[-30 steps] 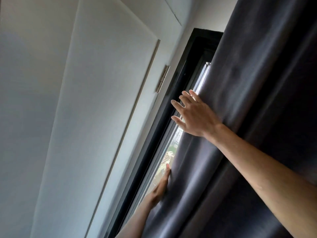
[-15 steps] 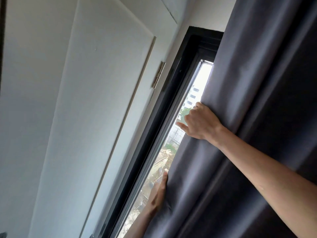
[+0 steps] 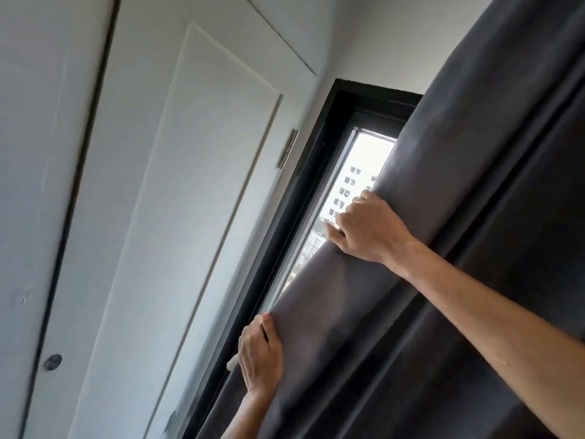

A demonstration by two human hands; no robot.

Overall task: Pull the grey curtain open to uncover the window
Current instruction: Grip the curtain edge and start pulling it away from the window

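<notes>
A thick grey curtain (image 3: 468, 191) hangs in heavy folds over the right half of the view. Its left edge leaves a narrow strip of window (image 3: 351, 191) showing, with a building outside. The window sits in a black frame (image 3: 304, 198). My right hand (image 3: 368, 229) is closed on the curtain's left edge, high up. Lower down, my left hand (image 3: 261, 353) grips the same edge with its fingers wrapped behind the cloth. Most of the glass stays hidden behind the curtain.
A white cupboard door (image 3: 190, 217) with metal hinges (image 3: 288, 148) stands just left of the window frame. A second white panel (image 3: 41, 185) with a small round fitting (image 3: 53, 362) lies further left. White wall (image 3: 395, 42) runs above the window.
My right hand went from open and flat to closed on the curtain's edge. The left hand closed on the edge lower down. The curtain's upper edge moved right, so more glass shows.
</notes>
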